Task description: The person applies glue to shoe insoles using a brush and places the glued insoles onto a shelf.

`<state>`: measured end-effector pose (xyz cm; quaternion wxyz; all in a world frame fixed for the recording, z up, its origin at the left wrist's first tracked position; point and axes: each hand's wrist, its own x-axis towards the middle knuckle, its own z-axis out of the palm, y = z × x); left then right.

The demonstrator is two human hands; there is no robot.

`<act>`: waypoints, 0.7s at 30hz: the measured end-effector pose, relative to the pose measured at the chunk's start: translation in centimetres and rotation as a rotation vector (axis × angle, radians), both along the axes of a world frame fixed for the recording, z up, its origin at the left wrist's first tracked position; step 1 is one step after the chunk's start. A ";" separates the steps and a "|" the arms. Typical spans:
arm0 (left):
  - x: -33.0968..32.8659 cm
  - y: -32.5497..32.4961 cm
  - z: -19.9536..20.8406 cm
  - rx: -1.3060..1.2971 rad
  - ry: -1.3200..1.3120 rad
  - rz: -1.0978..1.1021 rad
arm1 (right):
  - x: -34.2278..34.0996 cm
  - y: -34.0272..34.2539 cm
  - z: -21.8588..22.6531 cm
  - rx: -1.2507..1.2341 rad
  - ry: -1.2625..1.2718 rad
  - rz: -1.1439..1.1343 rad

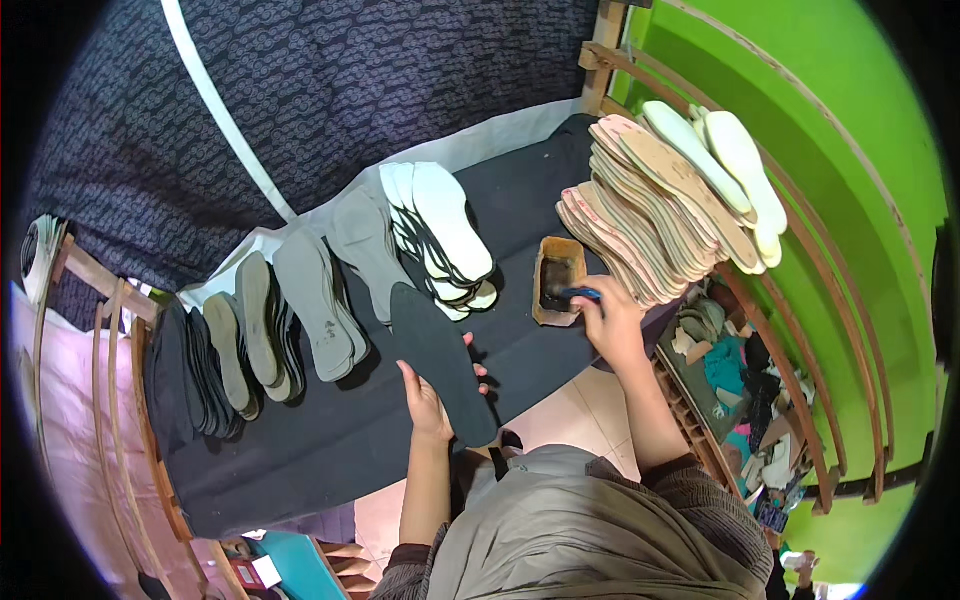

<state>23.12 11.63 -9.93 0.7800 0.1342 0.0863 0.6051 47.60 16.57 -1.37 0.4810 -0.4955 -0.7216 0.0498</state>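
My left hand [428, 400] grips a dark grey shoe insole [440, 365] by its edges, tilted over the front of the table. At the right, my right hand [612, 318] pinches a small blue-handled tool [582, 293]; its tip reaches into an open brown container [558, 250] with a dark inside. Whether the tool is a brush cannot be made out. Just beyond the held insole lie grey insoles [362, 235] and a fanned pile of white insoles [440, 215]. Right of the container rises a tall stack of beige insoles [640, 215].
More grey insoles [312, 300], olive-brown insoles [258, 320] and black insoles [200, 370] line the left of the dark-covered table [300, 465]. Pale cream insoles [745, 170] top the stack at the right. A wooden rail [790, 270] and a heap of scraps [740, 380] border the right side.
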 end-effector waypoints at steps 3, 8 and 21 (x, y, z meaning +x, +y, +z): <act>-0.1 0.1 0.1 0.046 0.005 0.049 | 0.1 -0.3 0.7 -0.027 0.049 0.007; 0.1 -0.5 -0.1 0.027 0.068 0.089 | 1.1 -0.3 2.1 -0.014 0.089 -0.063; -0.1 -0.9 -0.6 0.144 0.040 0.061 | -9.7 0.1 3.7 0.328 0.006 0.740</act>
